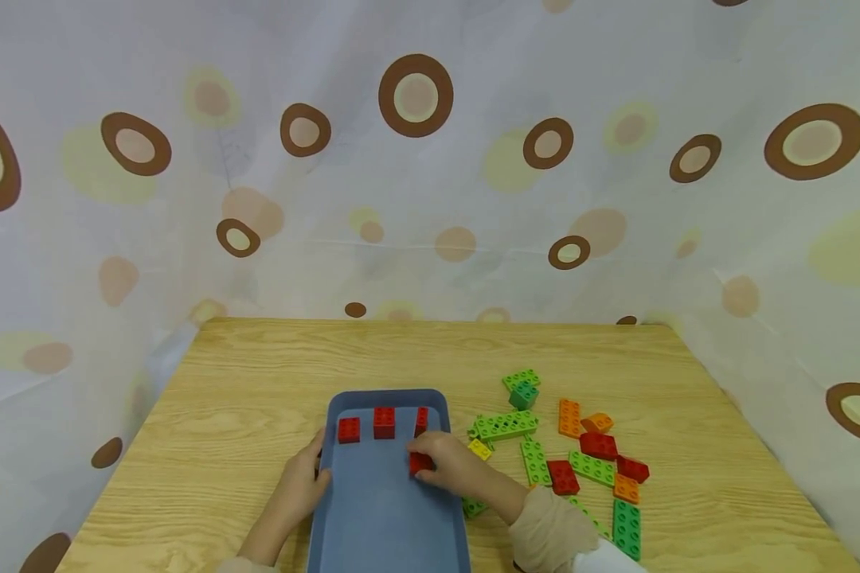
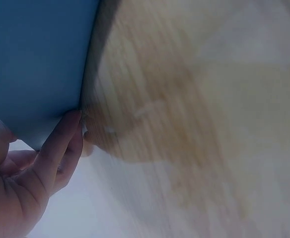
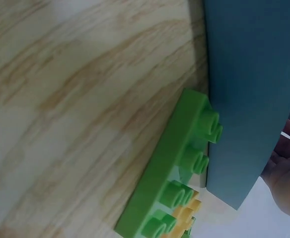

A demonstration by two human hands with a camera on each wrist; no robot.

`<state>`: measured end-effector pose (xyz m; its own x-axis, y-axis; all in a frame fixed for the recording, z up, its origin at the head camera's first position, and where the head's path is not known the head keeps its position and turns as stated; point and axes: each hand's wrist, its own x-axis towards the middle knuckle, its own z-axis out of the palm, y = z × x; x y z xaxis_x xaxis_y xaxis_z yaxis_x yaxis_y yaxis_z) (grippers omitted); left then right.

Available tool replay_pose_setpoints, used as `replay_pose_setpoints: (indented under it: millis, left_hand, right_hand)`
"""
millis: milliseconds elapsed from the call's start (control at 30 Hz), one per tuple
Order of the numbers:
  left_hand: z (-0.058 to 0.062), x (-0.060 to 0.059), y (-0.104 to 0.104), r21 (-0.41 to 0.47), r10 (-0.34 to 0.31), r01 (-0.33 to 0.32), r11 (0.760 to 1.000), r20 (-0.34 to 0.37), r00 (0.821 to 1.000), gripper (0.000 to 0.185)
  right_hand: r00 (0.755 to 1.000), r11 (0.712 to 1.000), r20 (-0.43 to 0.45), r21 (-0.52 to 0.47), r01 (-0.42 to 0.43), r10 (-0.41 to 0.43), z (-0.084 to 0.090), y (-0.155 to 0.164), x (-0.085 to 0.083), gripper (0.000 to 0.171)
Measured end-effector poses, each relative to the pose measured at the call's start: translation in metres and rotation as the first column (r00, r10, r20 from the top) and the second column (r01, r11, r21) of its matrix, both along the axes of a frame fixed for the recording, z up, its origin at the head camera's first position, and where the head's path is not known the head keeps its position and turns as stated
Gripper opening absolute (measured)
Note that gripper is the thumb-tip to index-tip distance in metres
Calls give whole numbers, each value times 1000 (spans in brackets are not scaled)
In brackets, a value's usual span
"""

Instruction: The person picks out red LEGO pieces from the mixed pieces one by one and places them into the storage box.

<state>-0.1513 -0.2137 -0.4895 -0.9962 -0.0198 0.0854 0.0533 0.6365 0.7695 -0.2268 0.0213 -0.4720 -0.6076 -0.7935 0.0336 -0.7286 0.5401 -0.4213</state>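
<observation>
Right hand: my right hand [image 1: 453, 465] pinches a red brick [image 1: 420, 462] over the tray [image 1: 390, 517], just below the row of three red bricks [image 1: 383, 422].
Left hand: my left hand [image 1: 299, 485] rests against the tray's left rim, fingers straight, steadying it.
Doing it well: I'd judge it best to lower the brick flat, studs up, in line with the row.
Pose: both forearms reach in from the near edge, wrists low.
Spare bricks: loose pile [image 1: 580, 458] right of the tray.

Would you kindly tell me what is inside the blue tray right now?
The blue tray holds three red bricks in a row at its far end. The right hand holds a fourth red brick on it, partly hidden by fingers.
</observation>
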Motion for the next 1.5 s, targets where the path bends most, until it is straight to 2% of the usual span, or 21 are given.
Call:
replay_pose_setpoints:
  millis: [133, 367, 533, 800, 900, 1067, 1167, 1233, 1333, 1433, 1500]
  left_hand:
    - [0, 0, 0, -4, -4, 4, 1000, 11, 1000, 60]
    - [0, 0, 0, -10, -1, 1, 1000, -15, 1000, 59]
    - [-1, -1, -1, -20, 5, -5, 1000, 7, 1000, 59]
    - [0, -1, -1, -26, -1, 2, 1000, 12, 1000, 59]
    - [-1, -2, -1, -23, 1, -1, 1000, 8, 1000, 59]
    - [-3, -2, 0, -8, 3, -3, 1000, 1, 1000, 60]
    - [-8, -2, 0, 15, -9, 9, 1000, -31, 999, 60]
    - [-13, -2, -2, 7, -26, 27, 1000, -75, 997, 61]
    - [-15, -1, -3, 10, -21, 22, 1000, -83, 996, 62]
    - [-11, -1, -3, -4, -8, 8, 1000, -51, 999, 61]
    - [-6, -1, -2, -3, 10, -10, 1000, -4, 1000, 61]
  right_hand:
    - [1000, 1000, 16, 1, -8, 8, -2, 0, 1, 32]
    - [999, 1000, 32, 21, 5, -6, -6, -1, 2, 31]
    - [1000, 999, 25, 36, 7, -8, -9, -2, 3, 32]
    - [998, 999, 56, 39, 18, -20, -5, -1, 3, 36]
    - [997, 999, 72, 5, 36, -36, 2, 3, 2, 39]
    - [996, 987, 70, -146, 73, -63, 19, 24, 1, 41]
    - [994, 968, 17, -227, 109, -108, 24, 47, -1, 40]
    - [987, 958, -22, -246, 151, -161, 25, 64, -2, 39]
    - [965, 941, -60, -246, 234, -256, 23, 90, -2, 37]
    - [938, 918, -51, -233, 321, -342, 18, 114, -2, 36]
    - [921, 904, -49, -216, 368, -386, 14, 129, 0, 35]
